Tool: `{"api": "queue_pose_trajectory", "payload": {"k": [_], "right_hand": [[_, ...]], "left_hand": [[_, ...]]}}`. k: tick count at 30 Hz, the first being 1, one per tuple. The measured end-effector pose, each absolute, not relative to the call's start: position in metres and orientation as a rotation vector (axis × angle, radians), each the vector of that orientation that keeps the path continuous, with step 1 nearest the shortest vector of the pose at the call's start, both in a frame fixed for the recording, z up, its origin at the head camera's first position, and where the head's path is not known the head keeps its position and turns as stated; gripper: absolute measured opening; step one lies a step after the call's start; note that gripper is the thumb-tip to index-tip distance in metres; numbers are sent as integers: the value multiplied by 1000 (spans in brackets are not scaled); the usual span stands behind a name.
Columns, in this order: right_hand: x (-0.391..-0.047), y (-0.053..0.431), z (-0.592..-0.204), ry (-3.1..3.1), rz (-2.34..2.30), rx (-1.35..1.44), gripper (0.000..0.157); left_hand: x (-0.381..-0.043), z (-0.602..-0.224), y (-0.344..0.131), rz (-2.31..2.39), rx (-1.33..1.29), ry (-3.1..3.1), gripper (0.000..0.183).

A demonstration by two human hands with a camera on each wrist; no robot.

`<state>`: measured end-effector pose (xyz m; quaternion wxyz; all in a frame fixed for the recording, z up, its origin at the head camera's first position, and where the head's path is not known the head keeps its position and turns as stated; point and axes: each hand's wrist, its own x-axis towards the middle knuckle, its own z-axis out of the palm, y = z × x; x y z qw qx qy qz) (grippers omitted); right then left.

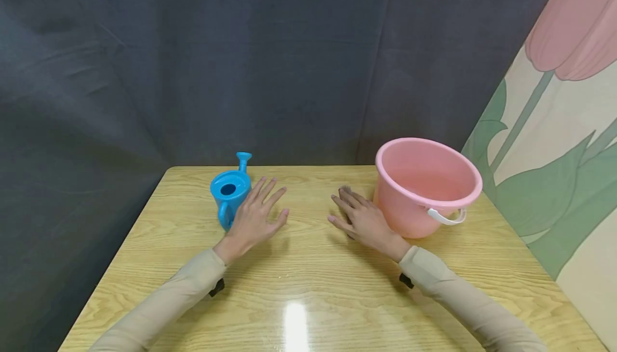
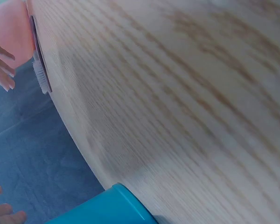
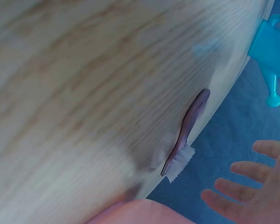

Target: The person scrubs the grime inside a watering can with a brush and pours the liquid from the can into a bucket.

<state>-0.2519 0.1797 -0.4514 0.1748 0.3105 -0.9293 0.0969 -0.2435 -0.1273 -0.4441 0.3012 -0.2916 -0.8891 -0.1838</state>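
My left hand (image 1: 253, 218) has its fingers spread, just right of a blue toy watering can (image 1: 229, 194) that stands on the table with its spout toward the far edge. My right hand (image 1: 370, 222), fingers apart and fairly straight, is over a brush in the head view and hides most of it. In the right wrist view the whole brush (image 3: 189, 121) shows, with a brownish-purple handle and pale bristles; there the hand appears apart from it. Beside that hand stands a pink bucket (image 1: 414, 223) with a white handle grip. Neither hand holds anything.
The wood-grain table (image 1: 299, 266) ends at a dark curtain (image 1: 289, 62) behind. A wall painted with tulips (image 1: 549, 170) runs along the right side. The bucket's white grip (image 1: 446, 217) hangs at its front. Light glares off the table's near middle.
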Motion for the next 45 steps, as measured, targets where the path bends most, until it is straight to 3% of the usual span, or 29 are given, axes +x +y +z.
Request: {"api": "queue_pose_trajectory", "payload": {"k": [22,36,45], "right_hand": [[-252,181,-456,-2626,364,844,62],[-249,180,-456,-2638,312,763,42],[-247,180,-460,-2631,284,723,37]], "left_hand": [[-244,-446,-133,-503,-765,-2230,43],[-242,-444,-138,-504,-764,-2193,40],[-239,-440,-142,-536,-757,-2190,39]]}}
